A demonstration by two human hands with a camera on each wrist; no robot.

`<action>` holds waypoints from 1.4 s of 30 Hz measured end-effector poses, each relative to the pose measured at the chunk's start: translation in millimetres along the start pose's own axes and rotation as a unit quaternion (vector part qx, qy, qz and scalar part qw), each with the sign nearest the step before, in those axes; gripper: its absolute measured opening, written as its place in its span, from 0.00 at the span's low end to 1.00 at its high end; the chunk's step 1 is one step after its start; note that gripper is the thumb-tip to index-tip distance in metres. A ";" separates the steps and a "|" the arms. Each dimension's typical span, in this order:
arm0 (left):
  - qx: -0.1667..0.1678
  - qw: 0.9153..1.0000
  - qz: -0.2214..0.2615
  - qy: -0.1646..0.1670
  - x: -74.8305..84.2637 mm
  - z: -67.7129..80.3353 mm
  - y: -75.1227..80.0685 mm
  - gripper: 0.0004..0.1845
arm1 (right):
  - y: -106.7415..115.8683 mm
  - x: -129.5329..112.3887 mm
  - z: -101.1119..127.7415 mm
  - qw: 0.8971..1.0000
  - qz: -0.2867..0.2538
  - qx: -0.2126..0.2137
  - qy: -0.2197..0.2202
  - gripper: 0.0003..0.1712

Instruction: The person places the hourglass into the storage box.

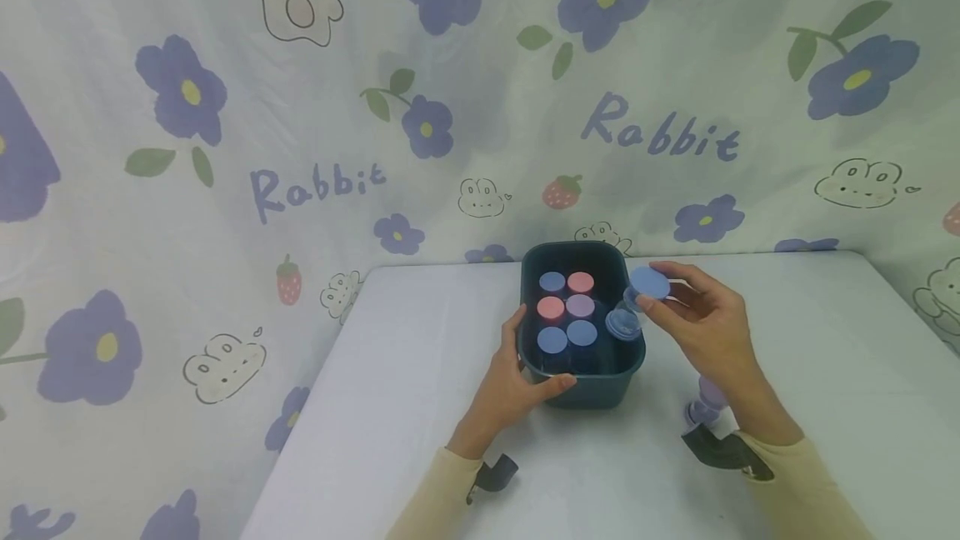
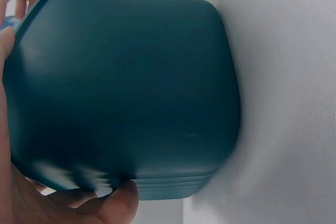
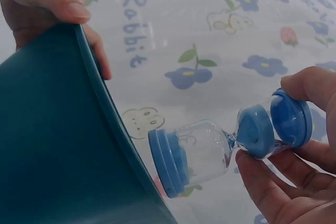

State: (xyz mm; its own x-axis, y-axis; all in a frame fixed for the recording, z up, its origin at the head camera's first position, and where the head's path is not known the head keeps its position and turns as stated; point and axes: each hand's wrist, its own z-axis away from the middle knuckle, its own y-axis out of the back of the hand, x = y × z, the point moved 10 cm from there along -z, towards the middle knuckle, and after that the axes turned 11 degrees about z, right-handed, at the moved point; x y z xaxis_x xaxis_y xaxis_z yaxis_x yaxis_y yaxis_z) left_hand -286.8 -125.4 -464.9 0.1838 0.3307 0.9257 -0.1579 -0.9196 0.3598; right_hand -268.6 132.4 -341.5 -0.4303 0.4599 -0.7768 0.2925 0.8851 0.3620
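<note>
A dark teal plastic bin [image 1: 592, 392] stands on the table, holding several upright hourglasses with blue, pink and purple caps [image 1: 580, 306]. My left hand [image 1: 504, 390] grips its near left corner, thumb over the front rim and fingers along the left side. In my right hand [image 1: 712, 323] is a blue hourglass [image 3: 205, 150], pinched by its upper end and tilted. Its lower cap overlaps the bin's right rim in the head view; blue sand shows in the bulb nearer the fingers in the right wrist view.
A purple hourglass [image 1: 701, 413] is on the table, partly hidden behind the right wrist. The white table [image 1: 405, 357] ends at the back against a curtain [image 1: 480, 107] printed with flowers and rabbits. Dark wrist mounts [image 1: 495, 473] are strapped on both forearms.
</note>
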 end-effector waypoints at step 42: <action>-0.012 1.000 0.008 -0.010 0.9 -2.8 0.5 0.63 | -71.8 5.3 19.0 0.990 -0.033 -0.134 -0.025 0.26</action>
State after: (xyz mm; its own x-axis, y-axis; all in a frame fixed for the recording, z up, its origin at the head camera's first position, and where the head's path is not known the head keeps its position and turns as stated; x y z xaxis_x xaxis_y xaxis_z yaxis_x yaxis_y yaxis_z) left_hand -289.5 -125.0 -463.5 0.2010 0.3108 0.9290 -0.1845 -0.9193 0.3475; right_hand -275.6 69.9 -381.4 -0.3960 0.4016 -0.8258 0.0243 0.9035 0.4278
